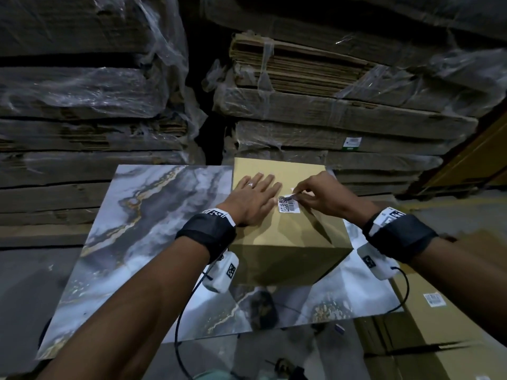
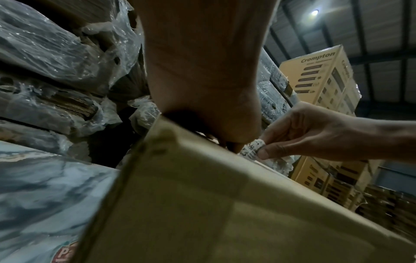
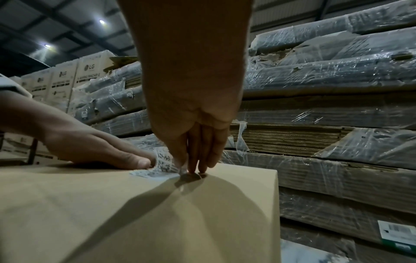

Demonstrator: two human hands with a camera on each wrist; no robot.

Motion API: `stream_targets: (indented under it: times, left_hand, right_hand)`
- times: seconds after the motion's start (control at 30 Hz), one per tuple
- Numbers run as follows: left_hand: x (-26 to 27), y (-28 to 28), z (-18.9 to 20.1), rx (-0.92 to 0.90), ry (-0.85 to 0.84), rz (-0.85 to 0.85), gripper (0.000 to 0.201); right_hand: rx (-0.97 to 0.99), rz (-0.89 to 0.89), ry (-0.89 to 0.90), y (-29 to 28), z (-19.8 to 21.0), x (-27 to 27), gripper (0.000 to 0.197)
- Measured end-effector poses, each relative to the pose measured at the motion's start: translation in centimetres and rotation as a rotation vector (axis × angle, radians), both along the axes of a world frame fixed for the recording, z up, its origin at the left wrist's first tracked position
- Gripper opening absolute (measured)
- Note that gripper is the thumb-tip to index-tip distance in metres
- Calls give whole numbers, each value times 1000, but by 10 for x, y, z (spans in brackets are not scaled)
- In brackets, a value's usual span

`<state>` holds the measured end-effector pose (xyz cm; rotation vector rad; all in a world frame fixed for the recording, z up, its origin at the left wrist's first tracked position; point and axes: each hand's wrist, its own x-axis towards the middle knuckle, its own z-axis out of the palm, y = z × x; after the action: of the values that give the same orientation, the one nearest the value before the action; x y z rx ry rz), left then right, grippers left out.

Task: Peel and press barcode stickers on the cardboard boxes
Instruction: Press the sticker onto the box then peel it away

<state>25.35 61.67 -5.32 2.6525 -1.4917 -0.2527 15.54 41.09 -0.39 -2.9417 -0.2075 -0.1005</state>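
A plain brown cardboard box (image 1: 290,237) stands on the marbled table (image 1: 153,215). On its top lies a white barcode sticker (image 1: 288,205), near edge stuck down, far edge curled up. My left hand (image 1: 253,200) lies flat on the box top just left of the sticker, fingers straight, thumb at the sticker's edge. My right hand (image 1: 310,193) pinches the sticker's raised far edge between thumb and forefinger. The left wrist view shows the curled sticker (image 2: 253,148) in the right hand (image 2: 315,135). In the right wrist view the sticker (image 3: 161,165) arches up beside the left hand (image 3: 94,147).
Stacks of flattened cardboard wrapped in plastic film (image 1: 315,100) rise right behind the table. Another box with a barcode label (image 1: 434,299) sits low at the right. Cables from the wrist cameras hang over the table's front edge (image 1: 192,338). Printed cartons (image 2: 324,78) are stacked farther off.
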Motion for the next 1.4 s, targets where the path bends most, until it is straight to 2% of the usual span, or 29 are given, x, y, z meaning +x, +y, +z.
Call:
stream_targets:
  times: [0.3,0.53,0.67,0.73,0.8,0.87,0.93,1.03,1.13,1.3,1.4]
  left_hand:
    - [6,-5,2,62,61,-1,58]
    - [12,-7,1,78,121,-38,62]
    - [15,-7,-3,40,139,-45,64]
    - [15,-6,-3,-3,172,-43,65]
    - [15,-3,-3,-128,232,-32,63]
    - [14,0,-3,-290,305,-12,53]
    - [13,1,-3,-372,349,2,41]
    - [14,-2,-2,-386,399,30,23]
    - [17,-4,-1,-405,450,53,13]
    - [18,-6,-1,-404,458,74,11]
    - [17,-7,-1,-406,444,76,16]
  right_hand:
    - [-172,-61,144,22,26,8,12]
    - [-140,-153,283,32,44,16,16]
    - [-32,-276,164,22,51,12,27]
    - [5,-324,173,18,52,4,27]
    - [29,-367,224,17,46,-7,22]
    - [53,-389,253,22,34,-19,18]
    - [78,-372,248,30,19,-28,33]
    - [130,-352,140,50,-1,-34,42]
    - [161,-387,16,64,-13,-29,36]
    - [145,-470,-54,70,-23,-22,26]
    - [136,-492,-59,71,-26,-21,21]
